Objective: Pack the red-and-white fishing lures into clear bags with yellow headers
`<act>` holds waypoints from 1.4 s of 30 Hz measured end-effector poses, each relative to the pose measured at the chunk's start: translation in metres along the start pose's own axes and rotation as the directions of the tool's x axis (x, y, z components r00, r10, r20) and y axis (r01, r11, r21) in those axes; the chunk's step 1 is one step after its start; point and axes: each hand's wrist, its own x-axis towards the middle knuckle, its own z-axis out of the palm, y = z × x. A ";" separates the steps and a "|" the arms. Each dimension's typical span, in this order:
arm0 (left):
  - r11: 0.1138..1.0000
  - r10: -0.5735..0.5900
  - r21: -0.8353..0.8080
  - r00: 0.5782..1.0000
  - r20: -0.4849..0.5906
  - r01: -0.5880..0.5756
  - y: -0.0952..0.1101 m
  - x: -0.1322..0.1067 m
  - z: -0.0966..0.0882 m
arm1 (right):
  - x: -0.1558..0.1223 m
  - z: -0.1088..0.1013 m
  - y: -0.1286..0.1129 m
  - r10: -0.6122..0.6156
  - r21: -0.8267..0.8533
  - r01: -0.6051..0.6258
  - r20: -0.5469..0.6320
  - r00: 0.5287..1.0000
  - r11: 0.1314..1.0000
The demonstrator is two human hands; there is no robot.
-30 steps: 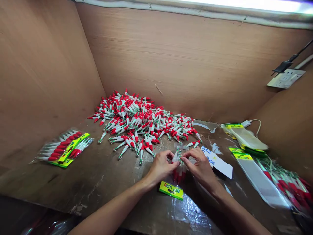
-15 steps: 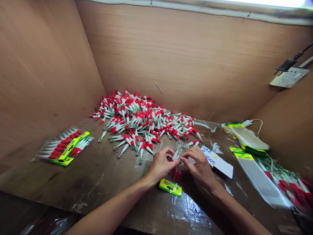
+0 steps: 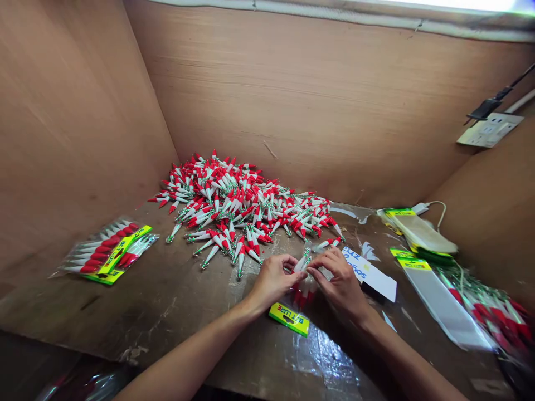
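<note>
Between my hands lies a clear plastic bag of red-and-white fishing lures (image 3: 304,294), its yellow-green header card (image 3: 289,319) toward me. My left hand (image 3: 278,278) is closed at the bag's far end, thumb and fingers pinching its left side. My right hand (image 3: 336,278) pinches the same end from the right, thumb against forefinger. Green-and-white lure hooks (image 3: 306,257) show through the plastic just beyond the fingertips. The fingers partly hide the bag's middle. Just past my hands spreads a big heap of loose red-and-white lures (image 3: 238,200).
Filled lure packets (image 3: 111,250) lie at the left. On the right are a white card with blue writing (image 3: 376,278), empty header bags (image 3: 443,301), another stack of bags (image 3: 422,231) and more lures (image 3: 497,314). Wooden walls (image 3: 292,100) enclose the table; a power socket (image 3: 489,131) is at right.
The view has shifted slightly. Both hands stay pinched at the bag's far end, with only small finger movement; the red lure ends now show a little more between them.
</note>
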 end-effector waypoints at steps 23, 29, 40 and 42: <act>0.978 -0.133 -0.129 0.970 0.201 0.161 -0.010 0.000 0.007 | -0.002 0.005 0.003 0.096 0.094 -0.091 -0.052 0.994 0.991; 0.977 -0.103 -0.157 0.968 0.230 0.141 -0.010 0.001 0.006 | 0.001 0.000 0.004 0.044 0.072 -0.036 -0.101 0.994 0.997; 0.929 -0.059 -0.328 0.945 0.321 0.169 -0.014 0.000 0.009 | 0.000 -0.001 0.007 0.007 0.052 -0.005 -0.034 0.999 0.999; 0.922 -0.046 -0.350 0.946 0.320 0.163 -0.013 0.000 0.010 | 0.000 -0.001 0.006 0.015 0.079 -0.012 -0.043 0.999 0.997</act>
